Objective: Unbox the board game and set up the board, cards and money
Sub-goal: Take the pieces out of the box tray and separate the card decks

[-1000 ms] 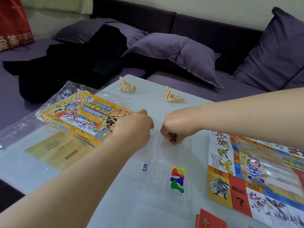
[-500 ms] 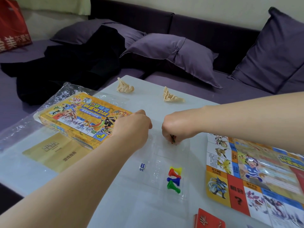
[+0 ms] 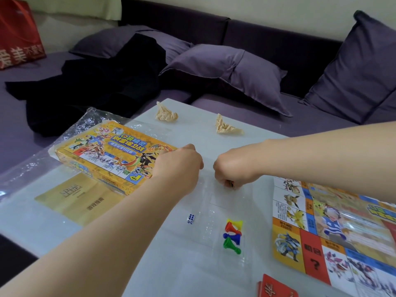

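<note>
Both hands meet in the middle of the table point(image 3: 171, 275), at the top end of a clear bag point(image 3: 216, 211) that lies flat there. The right hand point(image 3: 233, 168) is curled up with its fingers pointing down. They pinch a small dark-red piece point(image 3: 230, 184), likely to pull it out of the bag. The left hand point(image 3: 182, 166) is curled too, close beside it. It may be holding the bag's edge steady, but I cannot tell what it has. Four coloured pawns point(image 3: 232, 234) lie together and seem to be in the low end of the bag. The die point(image 3: 190, 218) sits just beside the bag. The board point(image 3: 334, 228) lies open on the right, ready for play. The game box point(image 3: 107, 155) sits on the left on its clear wrap point(image 3: 38, 159), out of the way. Red cards point(image 3: 276, 286) lie at the near edge. No money shows.
</note>
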The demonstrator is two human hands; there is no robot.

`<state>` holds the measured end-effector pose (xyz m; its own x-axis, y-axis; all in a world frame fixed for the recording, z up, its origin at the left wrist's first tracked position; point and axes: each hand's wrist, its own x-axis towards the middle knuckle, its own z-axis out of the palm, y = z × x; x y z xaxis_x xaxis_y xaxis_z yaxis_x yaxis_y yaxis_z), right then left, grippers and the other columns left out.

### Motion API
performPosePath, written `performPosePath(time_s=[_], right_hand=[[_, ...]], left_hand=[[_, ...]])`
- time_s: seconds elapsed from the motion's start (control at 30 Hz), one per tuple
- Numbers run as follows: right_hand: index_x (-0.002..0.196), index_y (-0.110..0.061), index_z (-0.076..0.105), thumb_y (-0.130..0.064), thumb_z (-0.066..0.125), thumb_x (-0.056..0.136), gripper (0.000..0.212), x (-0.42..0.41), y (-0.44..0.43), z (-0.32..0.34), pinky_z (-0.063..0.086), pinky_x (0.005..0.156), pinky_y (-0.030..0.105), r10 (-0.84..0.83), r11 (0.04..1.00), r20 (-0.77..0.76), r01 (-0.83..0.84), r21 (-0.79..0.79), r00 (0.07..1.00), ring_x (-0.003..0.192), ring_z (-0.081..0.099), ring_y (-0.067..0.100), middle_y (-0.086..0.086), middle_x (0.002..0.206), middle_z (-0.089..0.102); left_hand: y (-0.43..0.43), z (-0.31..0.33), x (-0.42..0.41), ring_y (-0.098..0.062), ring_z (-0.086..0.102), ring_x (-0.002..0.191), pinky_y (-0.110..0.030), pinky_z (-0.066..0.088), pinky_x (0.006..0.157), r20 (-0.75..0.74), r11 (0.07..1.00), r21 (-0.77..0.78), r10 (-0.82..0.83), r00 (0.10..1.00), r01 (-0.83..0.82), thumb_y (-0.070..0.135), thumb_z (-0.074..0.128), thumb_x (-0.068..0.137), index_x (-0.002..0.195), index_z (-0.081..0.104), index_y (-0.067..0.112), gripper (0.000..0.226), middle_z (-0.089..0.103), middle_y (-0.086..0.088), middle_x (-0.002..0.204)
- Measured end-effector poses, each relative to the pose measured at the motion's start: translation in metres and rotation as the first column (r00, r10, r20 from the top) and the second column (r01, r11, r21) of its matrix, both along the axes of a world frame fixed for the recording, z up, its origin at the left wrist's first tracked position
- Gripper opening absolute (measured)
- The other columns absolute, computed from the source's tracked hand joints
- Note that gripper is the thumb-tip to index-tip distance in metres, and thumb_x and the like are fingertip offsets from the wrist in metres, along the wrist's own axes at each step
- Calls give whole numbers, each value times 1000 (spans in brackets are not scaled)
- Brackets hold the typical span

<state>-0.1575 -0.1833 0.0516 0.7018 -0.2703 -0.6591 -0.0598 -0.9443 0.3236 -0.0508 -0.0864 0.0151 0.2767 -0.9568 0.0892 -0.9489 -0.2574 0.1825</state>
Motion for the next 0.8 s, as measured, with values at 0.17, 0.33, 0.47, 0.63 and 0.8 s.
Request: performPosePath(time_s=[0.17,0.33,0.47,0.63,0.8], right_hand=[[104,-9,64,-14,62,87,18,1,3,3,33,51,24,-4,1000,-15,4,-10,1000,79,44,18,-2,80,46],[105,-10,64,-15,64,87,19,1,3,6,34,52,25,-27,1000,1,27,7,1000,78,45,18,-1,88,49],[105,-10,66,-15,65,87,19,-4,1,9,31,49,14,-87,996,98,84,42,991,75,47,15,-3,84,52],[96,-14,71,-18,70,84,13,-20,-4,22,41,57,11,-273,958,365,215,192,890,72,58,7,-8,83,68],[82,-30,69,-29,75,78,7,-60,9,50,48,69,21,-501,860,496,343,377,710,75,66,12,-9,76,72]], left_hand=[[2,2,-1,-22,53,105,-25,26,78,3,1000,-1,9,1000,-9,12,55,90,122,56,37,41,43,10,129],[1,0,-1,-22,53,105,-25,28,80,27,1000,8,-18,999,18,13,54,91,124,55,36,40,43,9,129],[-3,-3,0,-19,57,107,-30,31,95,76,998,20,-68,995,66,13,54,91,123,56,34,39,43,6,128],[-5,-5,1,-19,56,106,-29,35,88,91,994,22,-107,990,106,9,56,89,119,59,30,37,44,5,127],[10,12,-9,-18,36,125,-33,38,94,81,981,6,-196,977,196,14,52,93,126,56,33,38,32,9,141]])
